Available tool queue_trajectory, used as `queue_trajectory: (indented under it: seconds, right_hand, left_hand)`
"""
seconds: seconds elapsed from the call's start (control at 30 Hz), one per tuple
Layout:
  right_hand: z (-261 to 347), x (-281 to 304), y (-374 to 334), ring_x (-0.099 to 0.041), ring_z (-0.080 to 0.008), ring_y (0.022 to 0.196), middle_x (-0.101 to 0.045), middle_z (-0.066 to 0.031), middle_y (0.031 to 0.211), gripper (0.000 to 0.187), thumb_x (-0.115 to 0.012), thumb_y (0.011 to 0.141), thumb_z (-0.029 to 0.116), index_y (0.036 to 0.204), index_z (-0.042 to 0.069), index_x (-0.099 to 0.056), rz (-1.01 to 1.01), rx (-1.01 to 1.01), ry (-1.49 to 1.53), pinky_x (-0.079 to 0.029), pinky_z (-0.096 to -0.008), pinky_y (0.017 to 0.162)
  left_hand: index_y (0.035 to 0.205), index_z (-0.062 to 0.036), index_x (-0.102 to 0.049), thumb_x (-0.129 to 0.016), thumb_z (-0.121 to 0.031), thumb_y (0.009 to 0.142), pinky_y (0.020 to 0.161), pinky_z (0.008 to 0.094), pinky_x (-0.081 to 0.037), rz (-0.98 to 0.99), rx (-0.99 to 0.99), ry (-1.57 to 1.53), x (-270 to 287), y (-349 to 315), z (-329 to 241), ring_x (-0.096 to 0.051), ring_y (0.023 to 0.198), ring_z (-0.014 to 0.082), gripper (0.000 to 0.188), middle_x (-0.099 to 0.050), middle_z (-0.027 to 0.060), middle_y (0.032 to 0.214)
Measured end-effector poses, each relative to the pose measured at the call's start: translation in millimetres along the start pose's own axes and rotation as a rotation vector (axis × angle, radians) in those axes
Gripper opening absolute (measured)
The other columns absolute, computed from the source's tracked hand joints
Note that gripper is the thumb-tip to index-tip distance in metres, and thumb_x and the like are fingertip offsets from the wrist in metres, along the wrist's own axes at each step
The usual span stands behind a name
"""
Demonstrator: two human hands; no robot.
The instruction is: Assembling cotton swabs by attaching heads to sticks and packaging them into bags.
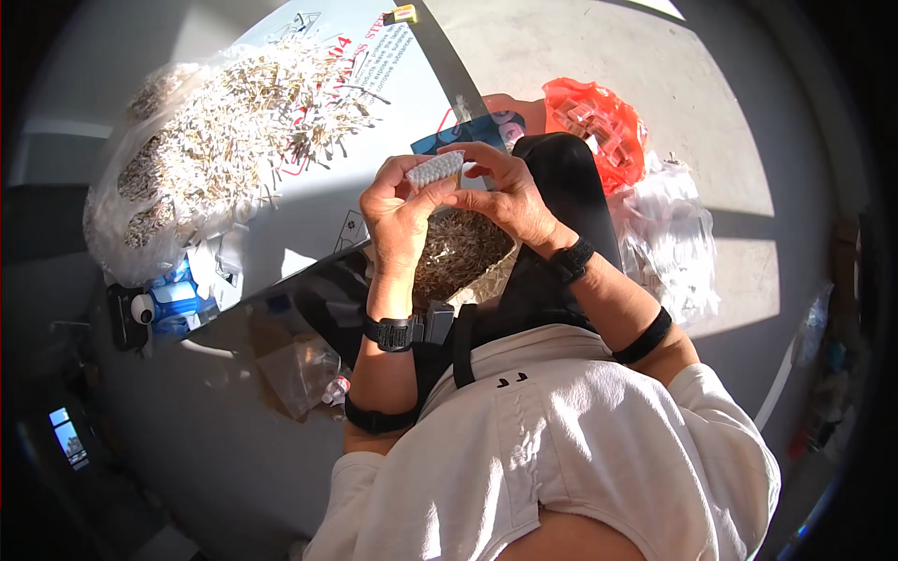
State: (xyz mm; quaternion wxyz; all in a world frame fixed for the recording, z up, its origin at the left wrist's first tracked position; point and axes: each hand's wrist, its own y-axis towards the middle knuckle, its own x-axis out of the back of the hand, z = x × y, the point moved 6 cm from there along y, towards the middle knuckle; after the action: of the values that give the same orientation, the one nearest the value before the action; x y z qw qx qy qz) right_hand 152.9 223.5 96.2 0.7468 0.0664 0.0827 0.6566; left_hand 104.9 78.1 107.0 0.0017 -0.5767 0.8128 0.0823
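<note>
Above my lap, both hands hold a small bundle of cotton swabs [435, 168], its rows of round white tips facing up. My left hand [400, 208] grips its left end, with thumb and fingers closed round it. At the other end my right hand [505, 194] pinches it, the index finger arched over the far side. A strip of yellowish wrapping or sticks shows beside the right thumb; my fingers hide most of the bundle's sides. Below the hands, between my legs, an open bag [491, 280] holds a heap of loose thin pieces [458, 245], likely swabs.
On the film-covered table [323, 210] at left, a large pile of loose swabs [271, 103] spills from a clear plastic bag [117, 210]. A blue bottle [176, 301] stands at its near corner. Right of my leg are a red bag [599, 126] with small packs and a white plastic bag [669, 234].
</note>
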Motion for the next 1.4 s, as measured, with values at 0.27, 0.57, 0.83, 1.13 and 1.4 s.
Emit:
queue_trajectory:
  seconds: [0.27,0.57,0.83,1.13,1.4]
  right_hand:
    - [81.3,-6.7,-33.2,-0.060,-0.0170,0.090,-0.067,-0.0054,0.095,0.036,-0.083,0.075,0.016,0.106,0.005,-0.068,0.064,0.246,-0.110,-0.048,-0.0312,0.079]
    - [148.8,-18.1,-63.1,-0.062,-0.0233,0.085,-0.067,-0.0087,0.096,0.030,-0.079,0.077,0.010,0.103,0.000,-0.067,0.175,0.483,-0.267,-0.050,-0.0325,0.073]
    - [144.3,-22.9,-66.8,-0.063,-0.0200,0.081,-0.065,-0.0089,0.093,0.029,-0.078,0.078,0.005,0.102,-0.003,-0.066,0.277,0.247,-0.077,-0.050,-0.0293,0.069]
    - [146.0,-25.8,-68.1,-0.063,-0.0171,0.078,-0.064,-0.0110,0.098,0.029,-0.076,0.082,0.009,0.106,-0.002,-0.064,0.320,0.591,-0.282,-0.050,-0.0266,0.065]
    - [149.4,-35.8,-66.6,-0.060,-0.0312,0.073,-0.060,-0.0119,0.082,0.025,-0.073,0.069,0.007,0.089,0.000,-0.060,0.309,0.626,-0.291,-0.049,-0.0378,0.063]
  left_hand:
    - [0.100,-0.0001,-0.066,-0.084,-0.008,0.073,0.078,0.0282,-0.050,0.033,-0.475,0.276,-5.2,-53.9,-85.2,-0.062,0.088,0.0173,0.033,-0.064,0.0084,0.096]
    - [0.092,0.0006,-0.065,-0.084,-0.006,0.069,0.071,0.0314,-0.050,0.044,-0.576,0.413,-10.5,-91.0,-143.8,-0.062,0.080,0.0207,0.030,-0.064,0.0088,0.087]
    - [0.089,-0.0008,-0.064,-0.081,-0.002,0.070,0.066,0.0325,-0.050,0.072,-0.751,0.516,-15.1,-101.9,-149.5,-0.061,0.075,0.0239,0.025,-0.064,0.0104,0.083]
    - [0.095,0.0011,-0.064,-0.075,0.004,0.071,0.067,0.0330,-0.051,0.103,-0.684,0.614,-9.7,-107.5,-155.2,-0.062,0.076,0.0263,0.027,-0.064,0.0126,0.088]
    - [0.084,-0.0001,-0.061,-0.071,0.004,0.063,0.063,0.0355,-0.050,0.140,-0.788,0.698,-9.2,-108.7,-151.9,-0.059,0.072,0.0281,0.025,-0.059,0.0112,0.081]
